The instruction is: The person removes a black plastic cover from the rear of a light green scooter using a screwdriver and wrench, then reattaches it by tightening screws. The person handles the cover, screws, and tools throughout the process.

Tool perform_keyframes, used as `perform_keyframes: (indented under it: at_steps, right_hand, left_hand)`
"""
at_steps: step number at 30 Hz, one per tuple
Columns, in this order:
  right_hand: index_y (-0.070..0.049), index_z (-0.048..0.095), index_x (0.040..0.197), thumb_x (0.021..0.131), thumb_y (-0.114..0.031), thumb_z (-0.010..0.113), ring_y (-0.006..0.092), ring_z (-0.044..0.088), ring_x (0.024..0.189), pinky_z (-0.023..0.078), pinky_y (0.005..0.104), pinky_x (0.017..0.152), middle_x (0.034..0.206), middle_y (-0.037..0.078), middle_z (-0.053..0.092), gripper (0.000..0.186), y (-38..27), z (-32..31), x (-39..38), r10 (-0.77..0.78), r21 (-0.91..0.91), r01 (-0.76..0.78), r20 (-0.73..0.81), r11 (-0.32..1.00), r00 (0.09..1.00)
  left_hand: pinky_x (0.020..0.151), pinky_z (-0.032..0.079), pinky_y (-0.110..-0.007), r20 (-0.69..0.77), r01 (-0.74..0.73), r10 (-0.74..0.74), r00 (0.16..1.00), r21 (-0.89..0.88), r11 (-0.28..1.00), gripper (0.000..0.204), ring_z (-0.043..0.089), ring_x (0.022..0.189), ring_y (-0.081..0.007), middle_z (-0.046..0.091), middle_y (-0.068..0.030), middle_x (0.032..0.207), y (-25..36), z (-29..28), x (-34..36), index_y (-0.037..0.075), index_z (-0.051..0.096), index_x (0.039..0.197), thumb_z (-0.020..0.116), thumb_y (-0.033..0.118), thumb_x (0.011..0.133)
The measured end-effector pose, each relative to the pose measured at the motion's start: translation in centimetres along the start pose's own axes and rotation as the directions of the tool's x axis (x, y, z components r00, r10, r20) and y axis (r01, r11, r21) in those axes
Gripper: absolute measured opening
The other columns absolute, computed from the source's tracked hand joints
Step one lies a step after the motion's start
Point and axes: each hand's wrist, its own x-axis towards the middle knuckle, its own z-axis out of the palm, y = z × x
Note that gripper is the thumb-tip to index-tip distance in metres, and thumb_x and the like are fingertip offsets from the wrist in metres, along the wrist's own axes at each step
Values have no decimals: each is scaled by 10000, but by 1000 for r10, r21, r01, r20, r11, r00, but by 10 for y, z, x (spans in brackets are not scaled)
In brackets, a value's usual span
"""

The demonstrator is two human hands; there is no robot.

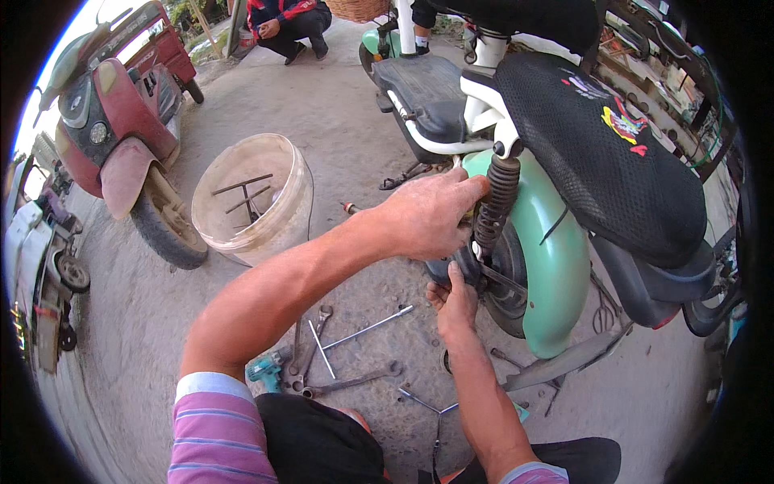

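My left hand (pixel 434 211) is closed beside the coil-spring shock absorber (pixel 498 202) of a scooter with a mint-green rear fender (pixel 556 258). Its fingertips are turned inward behind the hand, so what they grip is hidden. Lower down, my right hand (pixel 456 308) has its thumb up against a dark rounded part (pixel 446 270) next to the rear wheel (pixel 508 278). The fingers curl at that part's lower side and are partly hidden. Above the fender sits a black mesh-covered seat (pixel 597 153).
A whitish bucket (pixel 302 189) holding T-handled tools stands left. On the ground lie a T-shaped wrench (pixel 367 327), spanners (pixel 355 381), a teal power tool (pixel 264 369) and a Y-shaped socket wrench (pixel 439 410). A red scooter (pixel 121 137) stands further left; a person (pixel 289 28) squats at the back.
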Motion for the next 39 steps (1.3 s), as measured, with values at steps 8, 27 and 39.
perform_keyframes:
  at_steps: [8,27,39]
  right_hand:
    - [-40,665,1032,986,-462,741,159,686,732,602,300,640,875,52,684,431,2,-2,5,0,42,-1,16,999,1000]
    - [-40,646,1021,996,-450,732,164,676,712,585,301,619,860,60,663,419,2,-1,9,13,45,-13,10,999,1000]
    - [-51,690,1058,997,-449,718,144,633,726,528,287,632,817,41,636,403,2,2,19,28,33,-27,-43,999,999]
  left_hand:
    - [850,548,-536,90,227,-240,967,139,964,450,700,1008,-430,712,-233,1037,3,-4,13,44,571,1256,702,175,846]
    - [784,552,-549,147,-36,23,989,87,996,419,725,939,-433,729,-259,958,-7,-12,13,21,595,1196,721,296,907]
    - [762,607,-513,-28,162,-159,987,168,972,395,756,837,-426,743,-242,836,-3,-4,12,-27,655,1059,715,328,894]
